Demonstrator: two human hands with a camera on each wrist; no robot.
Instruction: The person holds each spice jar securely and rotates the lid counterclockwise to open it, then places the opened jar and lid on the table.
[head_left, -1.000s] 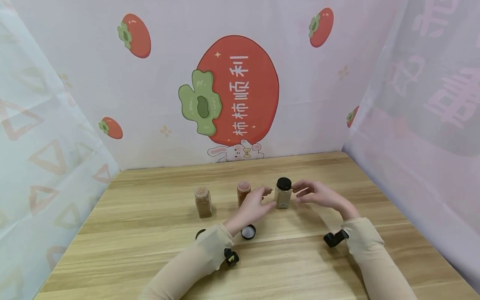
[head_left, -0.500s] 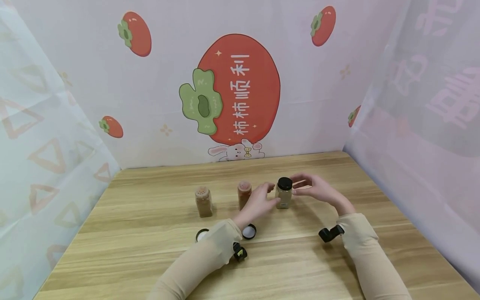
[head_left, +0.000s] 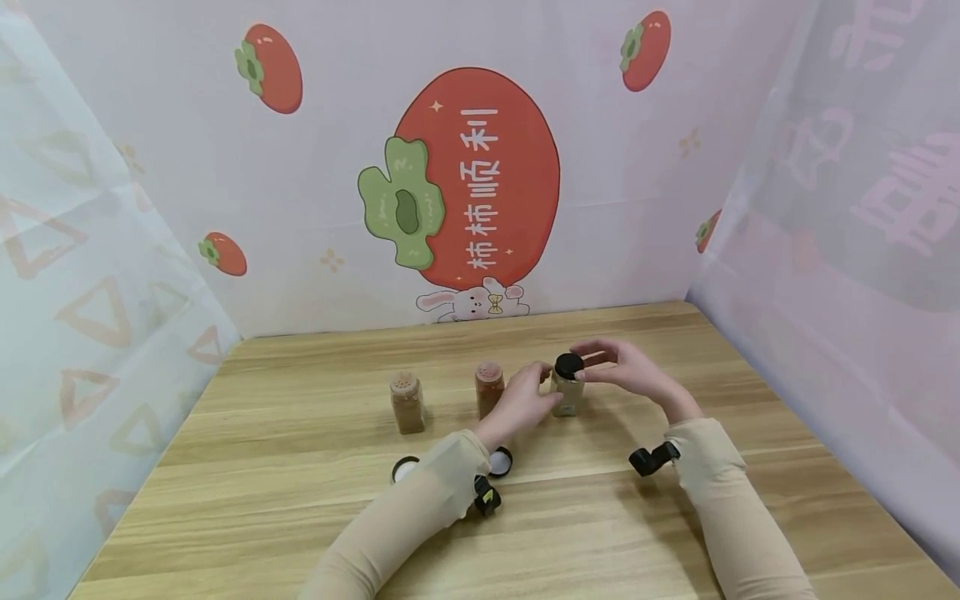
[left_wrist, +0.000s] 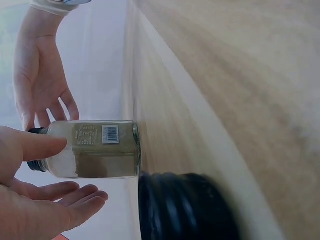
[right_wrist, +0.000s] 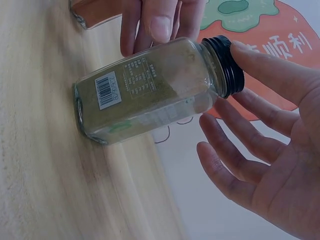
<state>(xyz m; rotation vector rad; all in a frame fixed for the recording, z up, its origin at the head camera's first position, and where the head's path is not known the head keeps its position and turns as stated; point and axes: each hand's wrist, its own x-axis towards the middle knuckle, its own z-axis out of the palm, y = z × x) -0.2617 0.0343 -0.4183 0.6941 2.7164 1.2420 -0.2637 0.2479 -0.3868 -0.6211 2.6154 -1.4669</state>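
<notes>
A square glass spice jar (right_wrist: 145, 90) of greenish-brown powder stands upright on the table, its black lid (head_left: 568, 365) on. My right hand (head_left: 626, 367) has its thumb and a finger at either side of that lid, pinching it; the other fingers spread loosely, as the right wrist view shows. At the jar's left is my left hand (head_left: 521, 400), thumb (left_wrist: 47, 146) alongside the glass and fingers extended below it in the left wrist view. Whether the left hand touches the glass is hard to tell. Part of the red-brown spice jar (head_left: 489, 387) is hidden behind the left hand.
Farther left stands a jar of brown powder (head_left: 407, 404) with a perforated top. Two black lids lie upturned nearer me: one lid (head_left: 500, 462) beside my left wrist, another lid (head_left: 405, 468) partly behind the sleeve. Printed cloth (head_left: 622, 208) encloses the table's back and sides.
My right hand has come in from the right and up onto the jar's lid, its fingers closing around it. The left hand has shifted slightly right, nearer the jar.
</notes>
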